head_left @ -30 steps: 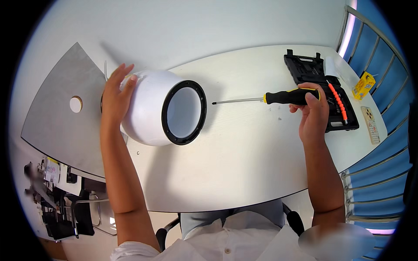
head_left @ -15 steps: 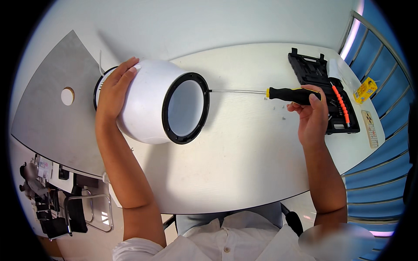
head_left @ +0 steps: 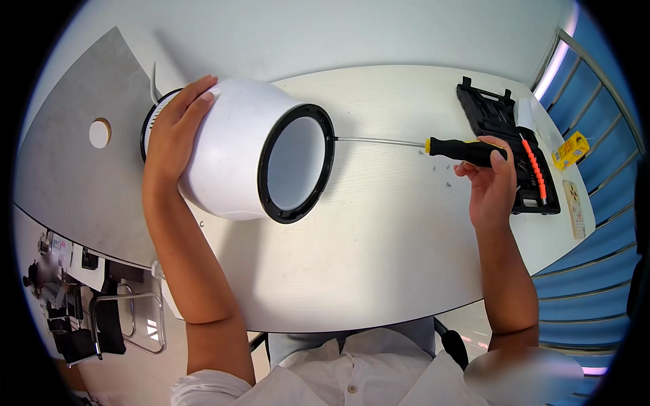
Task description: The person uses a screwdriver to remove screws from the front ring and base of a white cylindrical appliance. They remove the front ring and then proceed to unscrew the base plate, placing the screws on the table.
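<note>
A white, barrel-shaped appliance [head_left: 233,145] lies on its side, with the black ring [head_left: 266,181] around its round end turned toward the right. Over its far-left side my left hand [head_left: 175,128] is closed, thumb and fingers steadying the shell. In my right hand [head_left: 493,179] is the black-and-yellow handle of a long screwdriver [head_left: 382,141]. The shaft points left, and its tip meets the right edge of the black ring. Whether a screw sits under the tip is too small to tell. Several small screws [head_left: 447,184] lie on the tabletop below the handle.
An open black tool case [head_left: 491,111] with an orange flexible shaft [head_left: 534,166] rests on the white table [head_left: 379,271] at right. Beyond it are a yellow box [head_left: 571,150] and a beige power strip [head_left: 574,208]. A grey tabletop [head_left: 68,183] adjoins at left; metal railings curve along the right.
The whole view has shifted slightly. Both hands keep their holds, and the screwdriver tip stays at the black ring's edge.
</note>
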Available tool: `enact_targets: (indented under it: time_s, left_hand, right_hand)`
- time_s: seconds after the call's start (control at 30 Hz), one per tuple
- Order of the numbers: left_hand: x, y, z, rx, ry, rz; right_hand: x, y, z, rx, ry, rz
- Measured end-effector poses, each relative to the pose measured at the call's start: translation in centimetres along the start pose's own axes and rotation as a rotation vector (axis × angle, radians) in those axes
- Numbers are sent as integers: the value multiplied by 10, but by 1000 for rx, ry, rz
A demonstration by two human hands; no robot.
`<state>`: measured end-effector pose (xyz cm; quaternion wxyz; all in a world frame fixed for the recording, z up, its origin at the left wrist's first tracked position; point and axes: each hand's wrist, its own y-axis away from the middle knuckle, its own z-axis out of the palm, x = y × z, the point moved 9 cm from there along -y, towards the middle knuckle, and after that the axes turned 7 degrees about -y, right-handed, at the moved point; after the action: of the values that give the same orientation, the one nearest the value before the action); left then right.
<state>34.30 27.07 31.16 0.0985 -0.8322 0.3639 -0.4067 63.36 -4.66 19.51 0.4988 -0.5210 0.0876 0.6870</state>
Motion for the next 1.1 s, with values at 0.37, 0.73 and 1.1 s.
enact_targets:
  time_s: [0.37, 0.73, 1.1]
  left_hand:
    - [-3, -1, -1, 1, 23, 6]
    - [-3, 0, 0, 5, 36, -11]
    - [-1, -1, 0, 11, 31, 14]
  right_hand:
    - [4, 1, 2, -20, -35, -6]
    - [7, 0, -1, -2, -46, 15]
    - [-8, 1, 8, -131, 71, 7]
